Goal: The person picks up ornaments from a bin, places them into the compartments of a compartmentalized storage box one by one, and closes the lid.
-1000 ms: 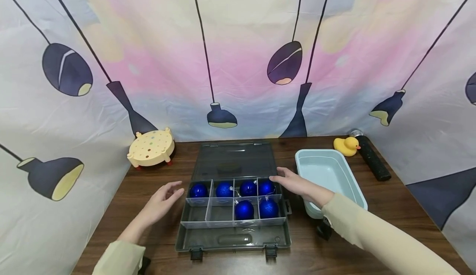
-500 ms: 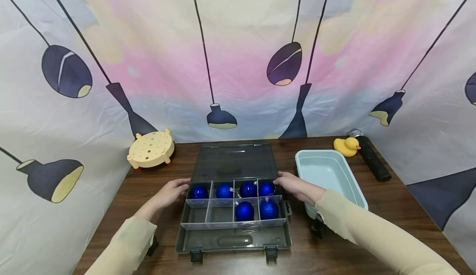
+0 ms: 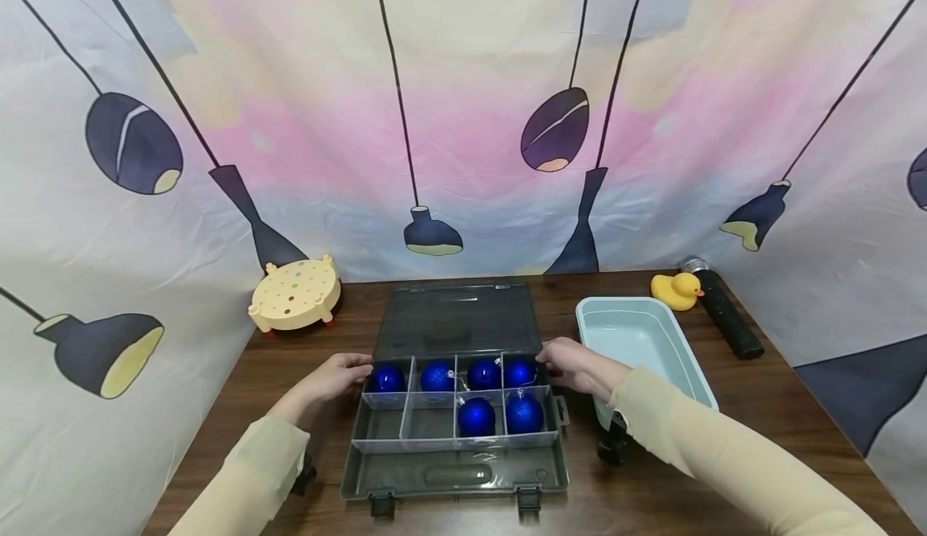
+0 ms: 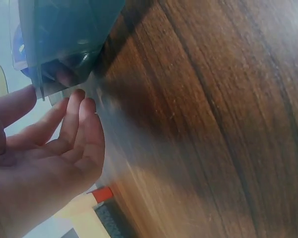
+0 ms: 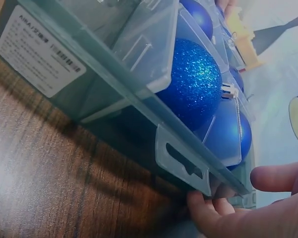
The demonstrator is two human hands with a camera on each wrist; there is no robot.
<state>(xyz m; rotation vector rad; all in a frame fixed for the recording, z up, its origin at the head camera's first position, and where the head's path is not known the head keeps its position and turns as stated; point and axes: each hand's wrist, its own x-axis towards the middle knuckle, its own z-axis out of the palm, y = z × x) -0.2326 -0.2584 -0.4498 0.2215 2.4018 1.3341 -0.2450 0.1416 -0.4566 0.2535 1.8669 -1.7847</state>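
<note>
A dark see-through compartment box point(image 3: 455, 481) lies on the table with its lid point(image 3: 456, 319) laid back. Blue Christmas baubles point(image 3: 475, 417) sit in its dividers: the whole back row and the two right front cells. The two left front cells hold none. My left hand point(image 3: 335, 378) grips the back left corner, thumb point(image 4: 26, 99) at the rim and fingers curled around the outside. At the back right corner my right hand point(image 3: 575, 364) holds the side, its thumb above the rim and its fingers point(image 5: 206, 213) against the outer wall, partly hidden.
To the right stands a light blue basin point(image 3: 644, 343). Behind it are a yellow rubber duck point(image 3: 677, 290) and a black microphone point(image 3: 727, 315). A cream spotted round stool-like piece point(image 3: 295, 294) stands at the back left. A printed curtain point(image 3: 326, 101) hangs behind the table.
My left hand has moved right and forward from beside the box onto its back left corner. My right hand has shifted slightly outward, from over the baubles to the box's right side.
</note>
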